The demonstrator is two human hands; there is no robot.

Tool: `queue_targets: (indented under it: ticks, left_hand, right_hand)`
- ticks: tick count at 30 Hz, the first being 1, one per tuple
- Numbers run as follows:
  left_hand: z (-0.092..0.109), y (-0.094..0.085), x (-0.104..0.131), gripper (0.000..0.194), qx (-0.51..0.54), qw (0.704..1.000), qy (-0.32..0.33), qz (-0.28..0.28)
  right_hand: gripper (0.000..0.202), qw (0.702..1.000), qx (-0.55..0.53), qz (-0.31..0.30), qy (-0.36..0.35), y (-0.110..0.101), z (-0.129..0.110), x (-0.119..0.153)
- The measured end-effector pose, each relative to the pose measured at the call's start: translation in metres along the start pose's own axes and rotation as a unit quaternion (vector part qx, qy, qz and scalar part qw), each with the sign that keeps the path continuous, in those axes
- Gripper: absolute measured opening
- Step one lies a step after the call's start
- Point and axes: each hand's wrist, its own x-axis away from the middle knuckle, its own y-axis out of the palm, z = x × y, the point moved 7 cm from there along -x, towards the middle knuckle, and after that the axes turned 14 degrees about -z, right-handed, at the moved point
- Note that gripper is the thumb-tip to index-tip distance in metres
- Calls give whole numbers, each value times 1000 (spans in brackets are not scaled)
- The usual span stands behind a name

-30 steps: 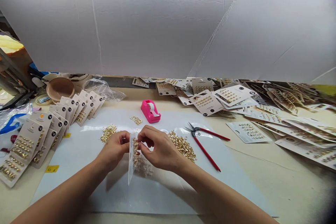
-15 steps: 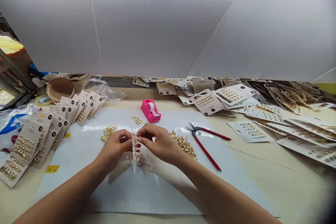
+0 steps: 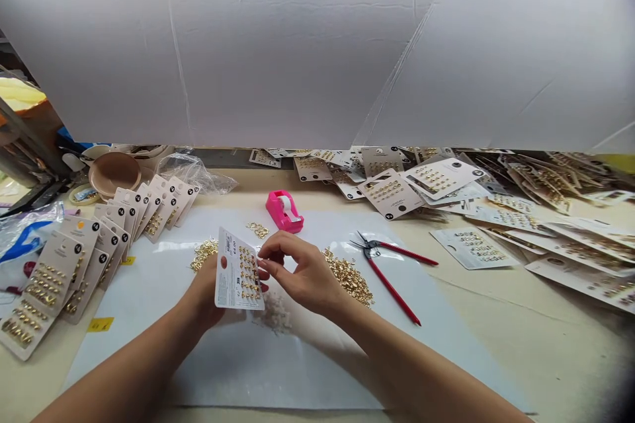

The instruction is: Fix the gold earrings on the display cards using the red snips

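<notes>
My left hand [image 3: 202, 294] is closed on an earring card [image 3: 231, 291], held upright above the white sheet; most of its fingers are hidden behind the card. Rows of small gold pieces run down the card's right half, with print and a brown oval on its left. At the card's right edge, the thumb and fingertips of my right hand [image 3: 302, 271] are pinched together; whatever is between them is too small to make out. Small clear pieces [image 3: 274, 314] lie heaped below the hands. Gold studs [image 3: 347, 277] are piled beside my right hand, and gold hoops [image 3: 202, 255] beyond my left.
A pink tape dispenser [image 3: 284, 213] and a few gold rings [image 3: 258, 230] sit beyond the hands. Red-handled pliers [image 3: 391, 284] lie open at right. Filled cards [image 3: 54, 264] fan out at left; more cards [image 3: 441, 178] are heaped at the back right. A white panel [image 3: 297, 46] hangs behind.
The card has turned from edge-on so its printed side with the gold pieces faces me. My left hand is now mostly behind it; my right hand stays at its right edge.
</notes>
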Motion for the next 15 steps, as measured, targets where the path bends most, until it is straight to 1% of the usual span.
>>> queue_targets:
  ticks: [2, 4, 7, 9, 11, 15]
  left_hand:
    - [0, 2, 0, 42, -4, 1000, -4, 8]
    - [1, 4, 0, 47, 5, 1000, -5, 11]
    - [1, 6, -1, 56, 7, 1000, -3, -3]
    - [0, 6, -1, 58, -1, 1000, -3, -15]
    - [-1, 5, -2, 56, -9, 1000, 0, -23]
    - [-3, 3, -3, 45, -21, 999, 2, -30]
  right_hand:
    - [10, 1000, 10, -7, 3, 2, 1, 0]
    - [11, 1000, 24, -10, 1, 3, 3, 1]
    - [13, 999, 39, -14, -17, 4, 4, 1]
    - [14, 998, 47, -15, -31, 4, 2, 1]
    - [14, 998, 53, -15, -39, 4, -1, 2]
    - [14, 997, 66, -29, -33, 5, -3, 2]
